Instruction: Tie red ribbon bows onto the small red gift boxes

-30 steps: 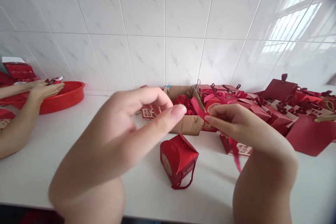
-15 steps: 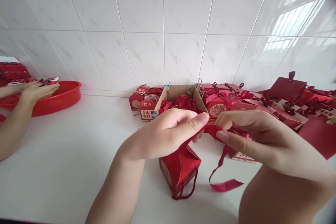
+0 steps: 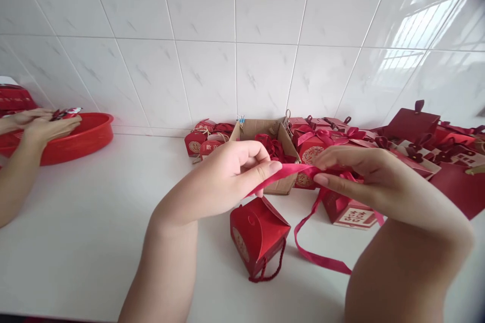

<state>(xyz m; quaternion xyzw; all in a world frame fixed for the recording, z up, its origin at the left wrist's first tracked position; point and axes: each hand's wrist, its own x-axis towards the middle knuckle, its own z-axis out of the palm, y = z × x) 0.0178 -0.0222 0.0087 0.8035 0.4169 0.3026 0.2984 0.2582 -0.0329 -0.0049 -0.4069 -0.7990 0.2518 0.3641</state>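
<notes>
Stretched between my two hands is a red ribbon [image 3: 293, 168]. My left hand [image 3: 238, 171] pinches it between thumb and fingers. At the other end of the taut stretch, my right hand [image 3: 352, 176] pinches it too, and a loose tail hangs from there down to the white table. Below my left hand stands a closed red gift box [image 3: 259, 232] with a twisted cord handle drooping on its near side; neither hand touches it. Behind my right hand is another red box [image 3: 352, 214] with a pale printed panel.
A cardboard box [image 3: 282, 184] holding red ribbons stands by the tiled wall. Small red boxes [image 3: 195, 144] sit left of it; many more [image 3: 413, 123] are heaped at right. At far left, another person's hands [image 3: 49, 128] hold small packets over a red basin [image 3: 94, 133].
My left hand has drawn left, away from my right hand, so a longer stretch of ribbon shows between them. The hanging tail has shifted.
</notes>
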